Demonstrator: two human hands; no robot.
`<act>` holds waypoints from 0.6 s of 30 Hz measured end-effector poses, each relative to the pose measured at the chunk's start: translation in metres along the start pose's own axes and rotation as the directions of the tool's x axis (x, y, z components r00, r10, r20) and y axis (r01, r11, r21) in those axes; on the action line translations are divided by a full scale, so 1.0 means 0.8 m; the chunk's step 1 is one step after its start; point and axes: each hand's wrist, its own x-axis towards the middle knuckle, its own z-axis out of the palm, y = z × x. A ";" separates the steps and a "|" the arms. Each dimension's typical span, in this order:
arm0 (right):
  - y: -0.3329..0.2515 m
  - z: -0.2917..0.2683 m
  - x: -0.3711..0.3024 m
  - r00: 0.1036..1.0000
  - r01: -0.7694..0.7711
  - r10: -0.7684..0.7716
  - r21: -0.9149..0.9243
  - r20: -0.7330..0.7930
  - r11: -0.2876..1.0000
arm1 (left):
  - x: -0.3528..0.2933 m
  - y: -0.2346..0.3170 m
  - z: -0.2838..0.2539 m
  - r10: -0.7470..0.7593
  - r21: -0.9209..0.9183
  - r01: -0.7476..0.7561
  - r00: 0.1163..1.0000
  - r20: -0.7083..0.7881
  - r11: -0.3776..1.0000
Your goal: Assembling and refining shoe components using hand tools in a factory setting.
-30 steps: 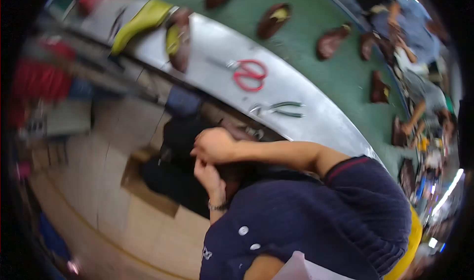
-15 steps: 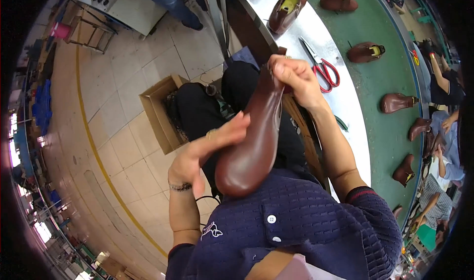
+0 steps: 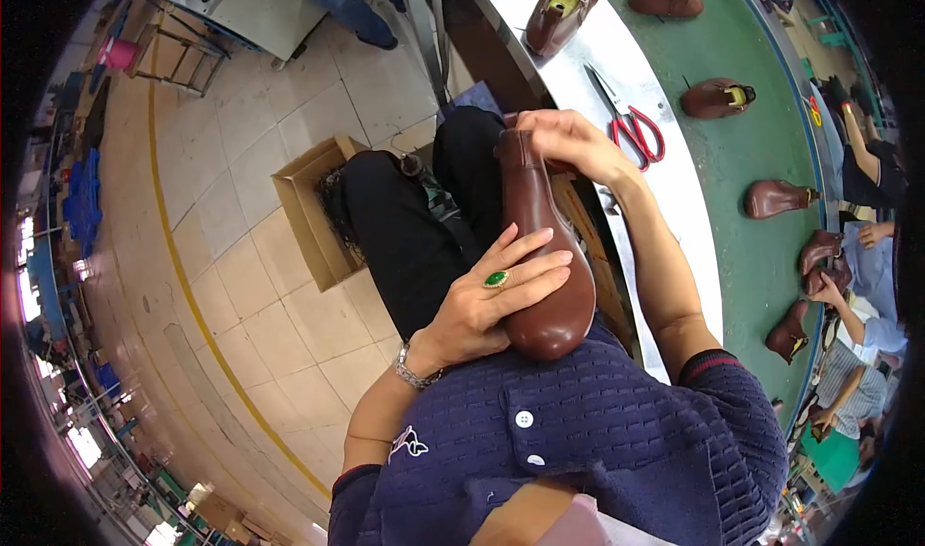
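Note:
A glossy brown leather boot [image 3: 557, 300] lies over my lap with its rounded toe toward my body. My left hand [image 3: 491, 295] wraps over the boot near its toe, fingers slightly spread across the leather; a green-stoned ring shows on it. Its thumb is hidden. At the boot's far end, by the stitched collar, my right hand [image 3: 578, 146] grips from the right with bent fingers. Part of those fingertips is hidden behind the leather. Red-handled scissors [image 3: 636, 136] lie on the metal worktop [image 3: 679, 218] just right of that hand.
Another brown boot [image 3: 564, 11] stands at the worktop's far end. Several more, such as one brown boot [image 3: 718, 98], sit along a green conveyor belt [image 3: 742, 286] at the right, with people beyond. An open cardboard box [image 3: 313, 218] stands on the floor left of my knees.
My left hand, blurred and at the boot's left side before, now lies on top of it. The boot has turned, its toe swinging right and its collar showing. My right hand has shifted its grip.

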 end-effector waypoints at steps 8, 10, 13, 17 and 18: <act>0.001 0.006 -0.011 0.995 -0.014 -0.018 -0.319 -0.096 0.948 | 0.013 -0.011 0.007 0.024 0.032 -0.027 0.996 0.088 0.999; 0.006 0.010 -0.010 0.992 -0.003 -0.039 -0.322 -0.124 0.947 | 0.014 -0.008 0.008 0.014 0.073 -0.022 0.994 0.110 0.997; 0.015 0.007 0.001 0.942 -0.199 0.124 -0.219 -0.313 0.955 | 0.011 -0.008 0.014 -0.012 0.072 0.006 0.996 0.083 0.997; 0.019 -0.016 -0.003 0.935 -0.129 0.068 -0.154 -0.349 0.980 | 0.001 -0.009 0.018 -0.009 0.084 0.004 0.998 0.063 0.996; 0.022 -0.019 -0.009 0.922 -0.092 0.036 -0.127 -0.386 0.988 | 0.002 -0.009 0.017 -0.010 0.083 0.005 0.998 0.063 0.997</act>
